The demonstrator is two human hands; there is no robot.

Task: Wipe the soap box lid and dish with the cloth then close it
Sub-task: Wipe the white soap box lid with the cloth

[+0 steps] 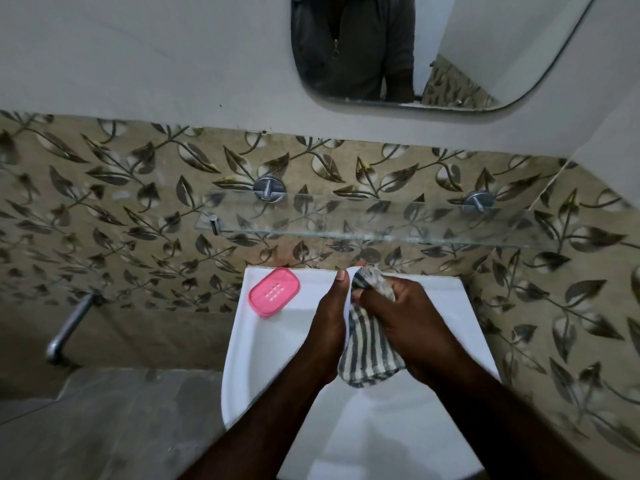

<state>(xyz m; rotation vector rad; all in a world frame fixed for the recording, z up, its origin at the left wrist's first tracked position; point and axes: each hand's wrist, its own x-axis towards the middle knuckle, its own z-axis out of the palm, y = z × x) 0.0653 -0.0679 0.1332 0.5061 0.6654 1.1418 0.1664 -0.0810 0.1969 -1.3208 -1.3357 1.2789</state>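
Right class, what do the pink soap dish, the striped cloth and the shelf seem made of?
Pink soap dish: probably plastic, smooth with moulded slots. Striped cloth: soft woven fabric, it folds and drapes. Shelf: clear glass, tiles show through.

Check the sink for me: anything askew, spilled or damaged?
Nothing spilled or broken shows. The pink soap dish lies askew on the back left corner of the sink, its near end poking over the inner edge toward the basin, so it might slip in. The right hand grips the striped cloth, away from it.
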